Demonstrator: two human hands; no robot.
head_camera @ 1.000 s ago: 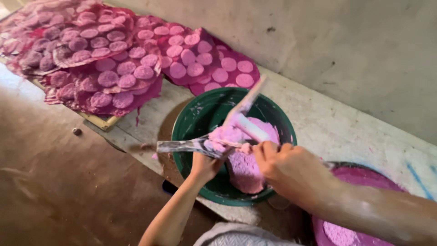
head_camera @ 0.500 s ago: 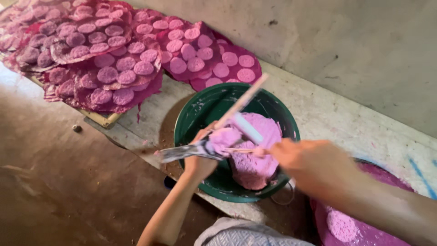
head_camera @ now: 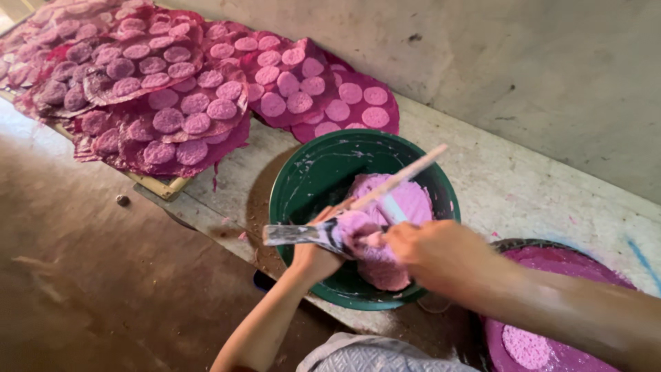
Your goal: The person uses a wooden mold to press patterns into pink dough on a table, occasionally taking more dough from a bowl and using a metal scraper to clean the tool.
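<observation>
Head view, round dark green plastic basin (head_camera: 296, 186) of pink paste (head_camera: 403, 200), left hand (head_camera: 318, 256) at its near rim gripping a flat paste-smeared metal scraper (head_camera: 303, 234), right hand (head_camera: 441, 256) closed on a thin pale stick (head_camera: 403, 178) above the basin, purple discs on sheets (head_camera: 172, 96) beyond it

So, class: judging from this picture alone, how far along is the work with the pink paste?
Done: many pink discs already lie in rows on the sheets at upper left. In hand: the left hand holds a paste-loaded flat tool over the green bowl, and the right hand works a pale stick against it. Left: a mound of pink paste remains in the bowl.
</observation>
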